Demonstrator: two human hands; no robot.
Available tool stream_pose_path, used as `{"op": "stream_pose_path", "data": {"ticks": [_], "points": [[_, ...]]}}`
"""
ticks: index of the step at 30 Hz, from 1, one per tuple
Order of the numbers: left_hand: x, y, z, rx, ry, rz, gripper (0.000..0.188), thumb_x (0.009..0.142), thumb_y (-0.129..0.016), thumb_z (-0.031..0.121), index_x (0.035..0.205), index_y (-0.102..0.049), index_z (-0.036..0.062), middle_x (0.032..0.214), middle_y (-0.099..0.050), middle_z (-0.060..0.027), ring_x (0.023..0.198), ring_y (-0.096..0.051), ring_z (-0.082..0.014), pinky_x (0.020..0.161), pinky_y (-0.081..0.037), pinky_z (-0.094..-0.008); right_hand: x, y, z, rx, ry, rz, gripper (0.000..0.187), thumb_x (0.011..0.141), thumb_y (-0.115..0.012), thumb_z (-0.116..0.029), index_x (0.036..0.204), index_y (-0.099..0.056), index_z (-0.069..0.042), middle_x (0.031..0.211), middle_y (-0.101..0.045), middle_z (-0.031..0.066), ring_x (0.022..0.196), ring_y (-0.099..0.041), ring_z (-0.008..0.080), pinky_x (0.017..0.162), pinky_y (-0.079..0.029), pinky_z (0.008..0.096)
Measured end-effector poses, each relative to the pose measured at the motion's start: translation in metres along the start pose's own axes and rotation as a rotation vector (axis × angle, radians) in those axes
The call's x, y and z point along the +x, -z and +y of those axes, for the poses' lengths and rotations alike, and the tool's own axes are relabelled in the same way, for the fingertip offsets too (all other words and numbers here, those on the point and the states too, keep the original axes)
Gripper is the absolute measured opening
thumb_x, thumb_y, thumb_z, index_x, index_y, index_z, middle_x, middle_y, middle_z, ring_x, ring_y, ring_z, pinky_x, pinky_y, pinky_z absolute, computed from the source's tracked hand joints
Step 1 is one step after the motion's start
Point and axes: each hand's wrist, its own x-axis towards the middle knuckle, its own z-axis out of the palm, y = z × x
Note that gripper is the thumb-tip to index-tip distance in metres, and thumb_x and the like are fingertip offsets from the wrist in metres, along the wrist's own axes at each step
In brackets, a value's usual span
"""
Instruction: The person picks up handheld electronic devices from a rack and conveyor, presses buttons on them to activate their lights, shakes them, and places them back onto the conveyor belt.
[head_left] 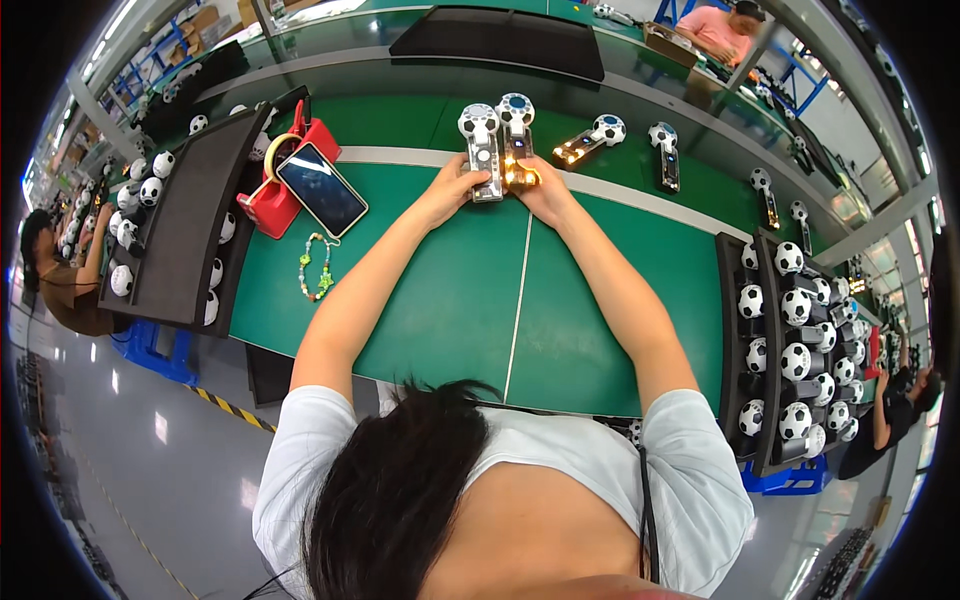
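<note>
Over the far edge of the green table (440, 310), my two hands hold a pair of slim gadgets side by side. My left hand (448, 193) is closed round a gadget with a football-patterned round head (479, 122) and a clear, silvery body. In my right hand (548, 194) is a similar gadget with a blue-centred round head (515, 108). Its body glows orange near my thumb. The heads point away from me and the two gadgets nearly touch. My fingers beneath them are mostly hidden.
Similar gadgets lie beyond, one lit (590, 140) and one dark (664, 158). On the left are a phone (322, 190), a red tape dispenser (270, 207) and a beaded strap (326, 270). Black racks with football-patterned pieces flank me, left (180, 240) and right (765, 360). Other people work nearby.
</note>
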Motion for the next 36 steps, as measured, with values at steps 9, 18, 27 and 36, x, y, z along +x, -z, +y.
{"op": "stream_pose_path", "data": {"ticks": [9,18,27,36], "points": [[-0.024,-0.002,0.000,0.286,0.023,-0.085,0.061,0.090,-0.059,0.014,0.138,-0.025,-0.0030,0.119,-0.055,-0.0172,0.106,-0.058,-0.0191,0.088,-0.049,-0.0324,-0.046,-0.016,-0.010,-0.308,-0.044,-0.104,0.057,0.090,-0.056,-0.009,0.138,-0.024,-0.003,0.130,-0.046,0.0137,0.122,-0.048,0.0231,0.105,-0.039,0.0406],[-0.021,0.000,0.001,0.306,-0.019,-0.141,0.066,0.088,-0.062,0.010,0.138,-0.022,-0.0059,0.128,-0.048,-0.0200,0.119,-0.051,-0.0248,0.102,-0.040,-0.0387,-0.048,-0.005,-0.021,-0.496,-0.087,-0.236,0.060,0.090,-0.058,-0.008,0.140,-0.027,-0.001,0.132,-0.045,0.0110,0.122,-0.045,0.0175,0.106,-0.036,0.0345],[-0.022,-0.001,0.002,0.266,-0.024,-0.146,0.068,0.087,-0.062,0.008,0.140,-0.021,-0.0050,0.130,-0.047,-0.0183,0.120,-0.049,-0.0245,0.103,-0.039,-0.0384,-0.046,-0.005,-0.018,-0.538,-0.062,-0.207,0.058,0.089,-0.060,-0.009,0.138,-0.030,0.001,0.131,-0.047,0.0108,0.122,-0.045,0.0168,0.106,-0.035,0.0337],[-0.021,0.000,0.001,0.276,-0.034,-0.137,0.066,0.087,-0.061,0.007,0.140,-0.023,-0.0045,0.130,-0.048,-0.0164,0.121,-0.049,-0.0229,0.104,-0.038,-0.0378,-0.045,-0.005,-0.018,-0.506,-0.096,-0.207,0.058,0.089,-0.059,-0.008,0.138,-0.029,0.000,0.130,-0.047,0.0111,0.121,-0.047,0.0176,0.106,-0.036,0.0350]]}}
